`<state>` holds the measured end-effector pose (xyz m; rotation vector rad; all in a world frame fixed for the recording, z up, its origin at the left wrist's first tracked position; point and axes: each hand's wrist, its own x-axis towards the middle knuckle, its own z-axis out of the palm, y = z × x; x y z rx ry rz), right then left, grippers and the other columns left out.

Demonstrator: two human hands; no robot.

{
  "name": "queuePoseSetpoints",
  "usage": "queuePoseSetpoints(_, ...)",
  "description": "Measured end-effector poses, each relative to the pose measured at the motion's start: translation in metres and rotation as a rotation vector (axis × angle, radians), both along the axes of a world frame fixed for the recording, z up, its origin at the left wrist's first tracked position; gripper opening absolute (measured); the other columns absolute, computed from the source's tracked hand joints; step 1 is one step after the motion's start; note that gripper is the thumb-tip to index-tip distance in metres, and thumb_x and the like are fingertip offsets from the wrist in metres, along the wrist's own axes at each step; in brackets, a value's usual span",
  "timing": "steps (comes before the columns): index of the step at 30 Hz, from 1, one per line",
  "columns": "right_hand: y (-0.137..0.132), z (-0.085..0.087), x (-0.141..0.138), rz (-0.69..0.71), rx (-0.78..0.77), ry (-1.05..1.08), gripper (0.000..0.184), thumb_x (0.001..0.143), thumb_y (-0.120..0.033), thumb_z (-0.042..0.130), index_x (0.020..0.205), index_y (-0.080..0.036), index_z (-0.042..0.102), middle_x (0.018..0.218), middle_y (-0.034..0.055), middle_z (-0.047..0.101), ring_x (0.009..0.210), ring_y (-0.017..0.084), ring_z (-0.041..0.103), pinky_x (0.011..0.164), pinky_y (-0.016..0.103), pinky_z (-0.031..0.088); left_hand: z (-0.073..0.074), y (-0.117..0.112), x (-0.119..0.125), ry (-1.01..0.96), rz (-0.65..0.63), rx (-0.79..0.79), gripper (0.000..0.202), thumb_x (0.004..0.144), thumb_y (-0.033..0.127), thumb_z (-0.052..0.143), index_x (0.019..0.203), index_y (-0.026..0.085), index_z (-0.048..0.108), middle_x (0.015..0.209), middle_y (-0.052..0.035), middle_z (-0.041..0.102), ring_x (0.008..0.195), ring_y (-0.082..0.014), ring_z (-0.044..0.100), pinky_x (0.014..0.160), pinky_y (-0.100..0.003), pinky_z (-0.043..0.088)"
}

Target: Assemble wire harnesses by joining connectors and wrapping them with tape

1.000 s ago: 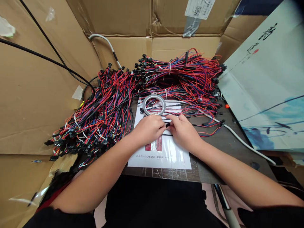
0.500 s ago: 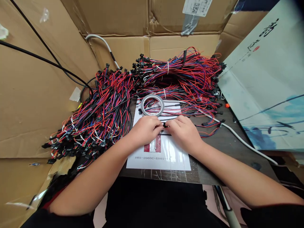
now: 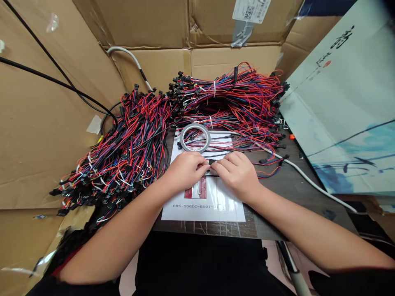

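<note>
My left hand (image 3: pixel 184 169) and my right hand (image 3: pixel 237 172) meet over a white printed sheet (image 3: pixel 206 196) taped to the dark table. Both are closed in a pinch on a small black connector (image 3: pixel 211 162) with thin black wires running from it. A grey roll of tape (image 3: pixel 195 137) lies flat just beyond my fingers. A big heap of red, blue and black wire harnesses (image 3: pixel 129 144) fills the left side, and a second bundle (image 3: pixel 237 102) lies at the back.
Cardboard walls (image 3: pixel 46 135) close in the left and back. A pale printed board (image 3: pixel 342 111) leans on the right. A white cable (image 3: pixel 311 183) crosses the table (image 3: pixel 286 197) to the right. Black cables (image 3: pixel 58 84) run over the left cardboard.
Both hands stay pinched together on the connector. The view has shifted slightly, so everything sits a little further left and lower.
</note>
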<state>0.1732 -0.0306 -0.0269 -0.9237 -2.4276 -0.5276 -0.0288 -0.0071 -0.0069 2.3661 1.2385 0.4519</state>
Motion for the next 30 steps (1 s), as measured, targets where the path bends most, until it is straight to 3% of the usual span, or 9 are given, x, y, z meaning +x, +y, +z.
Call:
queuePoseSetpoints(9, -0.0043, 0.0031, -0.0016, -0.026, -0.083, -0.055, 0.025, 0.099, -0.017, 0.045, 0.088, -0.019, 0.067, 0.080, 0.0051, 0.069, 0.080, 0.020, 0.048, 0.073, 0.038, 0.031, 0.0013, 0.0008, -0.0013, -0.021, 0.016, -0.029, 0.018, 0.087, 0.027, 0.063, 0.074, 0.018, 0.072, 0.071, -0.0003, 0.065, 0.067, -0.0122, 0.056, 0.064, -0.026, 0.038)
queuePoseSetpoints(14, -0.0033, 0.0023, -0.0023, -0.037, -0.044, -0.063, 0.024, 0.099, -0.017, 0.047, 0.088, -0.018, 0.068, 0.078, 0.0047, 0.067, 0.080, 0.021, 0.047, 0.076, 0.038, 0.032, 0.0014, 0.0003, -0.0003, -0.016, 0.027, -0.010, 0.017, 0.087, 0.026, 0.064, 0.075, 0.017, 0.072, 0.071, -0.0006, 0.066, 0.067, -0.0123, 0.058, 0.064, -0.026, 0.040)
queuePoseSetpoints(18, -0.0007, 0.0006, -0.0032, -0.059, -0.036, -0.060, 0.022, 0.099, -0.018, 0.048, 0.089, -0.017, 0.068, 0.076, 0.0048, 0.065, 0.080, 0.021, 0.045, 0.077, 0.038, 0.031, 0.0019, -0.0026, 0.0009, 0.029, 0.011, 0.081, 0.018, 0.090, 0.026, 0.061, 0.079, 0.018, 0.072, 0.076, -0.0023, 0.068, 0.074, -0.0149, 0.061, 0.069, -0.028, 0.043)
queuePoseSetpoints(24, 0.0021, -0.0021, -0.0048, -0.067, -0.039, -0.065, 0.019, 0.098, -0.020, 0.051, 0.089, -0.015, 0.067, 0.076, 0.0051, 0.063, 0.080, 0.021, 0.043, 0.076, 0.038, 0.031, 0.0024, -0.0063, -0.0001, 0.092, -0.013, 0.202, 0.015, 0.092, 0.025, 0.060, 0.103, 0.019, 0.068, 0.085, -0.0024, 0.068, 0.084, -0.0174, 0.063, 0.074, -0.029, 0.045)
queuePoseSetpoints(30, 0.0031, -0.0037, -0.0021, -0.069, -0.089, -0.067, 0.021, 0.099, -0.022, 0.049, 0.085, -0.017, 0.065, 0.076, 0.0055, 0.062, 0.078, 0.021, 0.043, 0.068, 0.037, 0.026, -0.0005, -0.0052, 0.0012, 0.179, -0.101, 0.307, 0.025, 0.097, 0.027, 0.050, 0.092, 0.017, 0.073, 0.078, -0.0049, 0.062, 0.082, -0.0190, 0.059, 0.076, -0.033, 0.047)
